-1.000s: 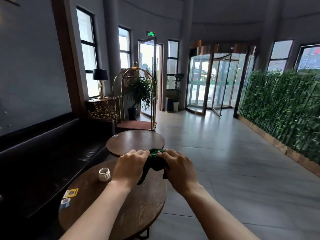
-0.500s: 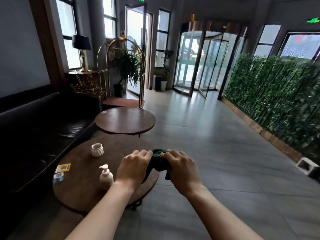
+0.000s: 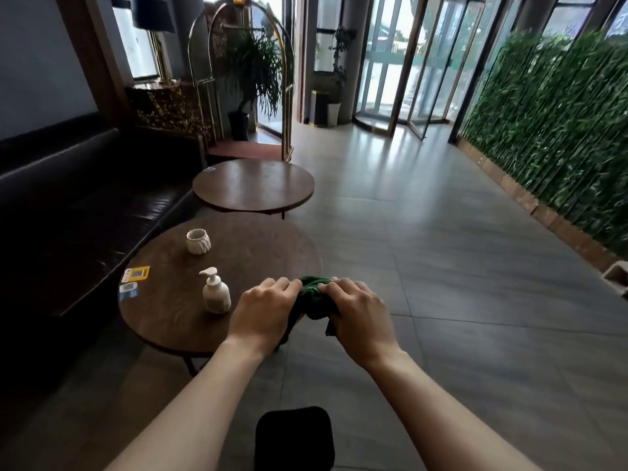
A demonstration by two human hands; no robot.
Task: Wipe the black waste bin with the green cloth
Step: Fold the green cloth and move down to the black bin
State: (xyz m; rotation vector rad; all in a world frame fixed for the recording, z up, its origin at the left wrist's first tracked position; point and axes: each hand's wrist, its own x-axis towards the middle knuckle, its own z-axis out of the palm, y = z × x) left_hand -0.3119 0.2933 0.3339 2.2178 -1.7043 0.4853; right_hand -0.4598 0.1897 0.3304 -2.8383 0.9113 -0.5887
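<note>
A dark green cloth (image 3: 314, 299) is bunched between my two hands, held in the air over the near round table's right edge. My left hand (image 3: 263, 311) grips its left side and my right hand (image 3: 360, 316) grips its right side; a corner hangs down beneath them. The black waste bin (image 3: 294, 438) stands on the floor between my forearms at the bottom of the view, seen from above, its lower part cut off by the frame edge.
A near round wooden table (image 3: 163, 311) carries a white pump bottle (image 3: 215, 292), a white cup (image 3: 197, 241) and two small cards. A second round table (image 3: 253, 185) is behind it. A dark sofa (image 3: 68, 198) runs along the left; a plant wall (image 3: 560, 113) lines the right.
The view has tilted downward: the tables slid up the frame, the pump bottle came into sight, and the black bin appeared at the bottom. Both hands still hold the cloth.
</note>
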